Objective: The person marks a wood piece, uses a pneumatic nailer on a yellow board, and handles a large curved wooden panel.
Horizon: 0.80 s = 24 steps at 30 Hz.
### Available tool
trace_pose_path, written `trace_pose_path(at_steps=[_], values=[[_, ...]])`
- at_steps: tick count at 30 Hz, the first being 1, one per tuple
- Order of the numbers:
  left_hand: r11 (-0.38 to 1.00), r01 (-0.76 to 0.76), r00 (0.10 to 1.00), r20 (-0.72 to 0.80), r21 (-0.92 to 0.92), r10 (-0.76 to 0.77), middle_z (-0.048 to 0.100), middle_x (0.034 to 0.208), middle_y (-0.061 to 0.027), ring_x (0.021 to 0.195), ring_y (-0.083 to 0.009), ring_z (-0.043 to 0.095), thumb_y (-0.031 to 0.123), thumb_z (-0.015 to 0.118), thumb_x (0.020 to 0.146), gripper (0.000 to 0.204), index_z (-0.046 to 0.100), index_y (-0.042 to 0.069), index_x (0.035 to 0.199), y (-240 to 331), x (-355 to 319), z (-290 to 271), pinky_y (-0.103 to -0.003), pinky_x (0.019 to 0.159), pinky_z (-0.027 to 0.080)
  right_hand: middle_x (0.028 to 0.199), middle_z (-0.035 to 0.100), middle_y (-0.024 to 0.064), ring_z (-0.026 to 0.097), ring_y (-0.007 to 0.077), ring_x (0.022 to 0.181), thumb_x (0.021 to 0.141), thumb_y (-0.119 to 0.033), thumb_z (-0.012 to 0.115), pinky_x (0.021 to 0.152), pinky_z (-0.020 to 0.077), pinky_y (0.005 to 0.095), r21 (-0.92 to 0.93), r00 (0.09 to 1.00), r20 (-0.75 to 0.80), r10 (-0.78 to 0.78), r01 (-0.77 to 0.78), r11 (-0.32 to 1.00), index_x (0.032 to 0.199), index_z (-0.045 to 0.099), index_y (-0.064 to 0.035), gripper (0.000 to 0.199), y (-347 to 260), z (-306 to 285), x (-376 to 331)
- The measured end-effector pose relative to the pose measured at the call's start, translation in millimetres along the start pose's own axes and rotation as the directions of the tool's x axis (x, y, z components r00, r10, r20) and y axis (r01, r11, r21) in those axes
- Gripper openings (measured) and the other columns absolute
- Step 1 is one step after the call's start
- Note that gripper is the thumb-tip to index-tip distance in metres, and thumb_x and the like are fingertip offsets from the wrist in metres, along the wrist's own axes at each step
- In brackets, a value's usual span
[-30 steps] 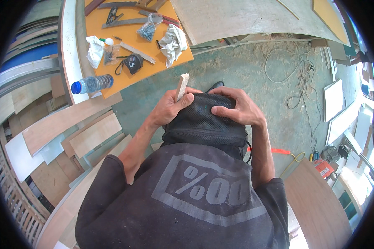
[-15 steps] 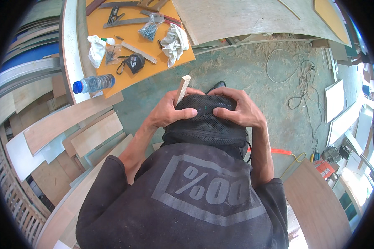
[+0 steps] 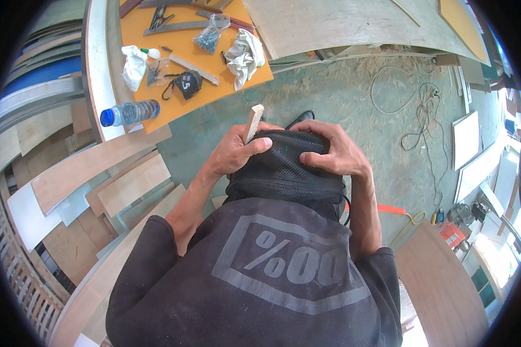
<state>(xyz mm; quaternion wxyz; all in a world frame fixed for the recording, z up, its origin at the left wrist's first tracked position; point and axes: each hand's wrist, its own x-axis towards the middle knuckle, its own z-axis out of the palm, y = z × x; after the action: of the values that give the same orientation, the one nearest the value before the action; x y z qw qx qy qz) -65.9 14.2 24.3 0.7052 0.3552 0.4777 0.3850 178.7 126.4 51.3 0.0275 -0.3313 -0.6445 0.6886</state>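
Note:
Black mesh fabric (image 3: 289, 153), looking like a bag or pouch, is stretched between my hands in front of my waist. My left hand (image 3: 241, 151) grips its left side, thumb on top and fingers curled out of sight behind. A short pale wooden strip (image 3: 253, 122) stands up from that same hand, between thumb and fingers. On the right side, my right hand (image 3: 337, 151) holds the mesh's upper edge, thumb over the front and fingers behind it. What lies inside or under the mesh is hidden.
An orange table (image 3: 214, 95) at the upper left bears a water bottle (image 3: 130, 113), a tape measure (image 3: 187, 84), a white cloth (image 3: 244, 58) and a bag of screws (image 3: 211, 36). Wooden boards (image 3: 98, 173) lie left. A cable (image 3: 425, 127) coils on the floor at right.
My left thumb has lifted and shifted up along the mesh, and the wooden strip has moved slightly. My right hand stays nearly in place. The mesh is pulled a little flatter.

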Motion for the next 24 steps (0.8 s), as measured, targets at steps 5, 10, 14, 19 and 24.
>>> trace_pose_path(at_steps=[5, 10, 14, 19, 24], values=[[1.0, -0.012, 1.0, -0.001, -0.02, 0.012, 0.07, 0.11, -0.0065, 0.102, -0.0133, 0.064, 0.023, 0.062, 0.098, 0.04, 0.068, -0.005, 0.126, -3.0, -1.1, -0.5, -0.029, 0.094, 0.05, 0.108, 0.071, 0.014, 0.067, 0.0221, 0.1, 0.071, -0.027, 0.074, 0.093, 0.0517, 0.0362, 0.023, 1.0, -0.004, -0.001, 0.001, 1.0, 0.123, 0.066, 0.0042, 0.061, 1.9, 1.9, -0.1], [1.0, 0.017, 1.0, 0.01, 0.013, -0.017, 0.071, 0.115, -0.0085, 0.104, -0.0154, 0.065, 0.027, 0.066, 0.091, 0.048, 0.067, -0.004, 0.128, -0.4, -2.1, -5.9, -0.03, 0.097, 0.05, 0.109, 0.071, 0.0139, 0.067, 0.0223, 0.101, 0.072, -0.027, 0.073, 0.094, 0.0516, 0.0363, 0.016, 1.0, -0.002, 0.012, -0.011, 1.0, 0.123, 0.066, 0.0044, 0.06, -1.1, 2.4, 2.4], [0.998, -0.038, 0.999, 0.02, 0.054, 0.037, 0.07, 0.11, -0.0064, 0.1, -0.0139, 0.065, 0.025, 0.068, 0.09, 0.048, 0.066, -0.002, 0.129, 0.9, -2.6, -4.6, -0.029, 0.092, 0.051, 0.109, 0.071, 0.0138, 0.067, 0.0228, 0.102, 0.072, -0.028, 0.072, 0.094, 0.0514, 0.0366, 0.002, 1.0, -0.016, -0.011, 0.011, 1.0, 0.122, 0.067, 0.0042, 0.059, 1.1, 2.5, 3.4], [0.997, 0.019, 1.0, 0.021, 0.073, -0.02, 0.07, 0.116, -0.0083, 0.108, -0.0165, 0.064, 0.028, 0.07, 0.084, 0.056, 0.065, -0.003, 0.131, 2.7, -1.6, -6.7, -0.031, 0.1, 0.049, 0.107, 0.072, 0.014, 0.068, 0.0231, 0.1, 0.074, -0.027, 0.072, 0.093, 0.0516, 0.0368, -0.006, 0.999, -0.029, -0.026, 0.026, 1.0, 0.121, 0.067, 0.0029, 0.056, 6.0, 2.9, 5.1], [0.998, 0.036, 0.999, 0.005, 0.043, -0.037, 0.07, 0.117, -0.0086, 0.107, -0.0161, 0.064, 0.029, 0.067, 0.087, 0.054, 0.065, -0.004, 0.13, -4.9, 0.1, -9.3, -0.032, 0.1, 0.049, 0.102, 0.073, 0.0136, 0.069, 0.0216, 0.096, 0.078, -0.023, 0.071, 0.09, 0.0523, 0.0361, -0.01, 0.998, -0.033, -0.058, 0.058, 0.998, 0.121, 0.067, 0.0003, 0.049, 6.2, 3.2, 6.5]])
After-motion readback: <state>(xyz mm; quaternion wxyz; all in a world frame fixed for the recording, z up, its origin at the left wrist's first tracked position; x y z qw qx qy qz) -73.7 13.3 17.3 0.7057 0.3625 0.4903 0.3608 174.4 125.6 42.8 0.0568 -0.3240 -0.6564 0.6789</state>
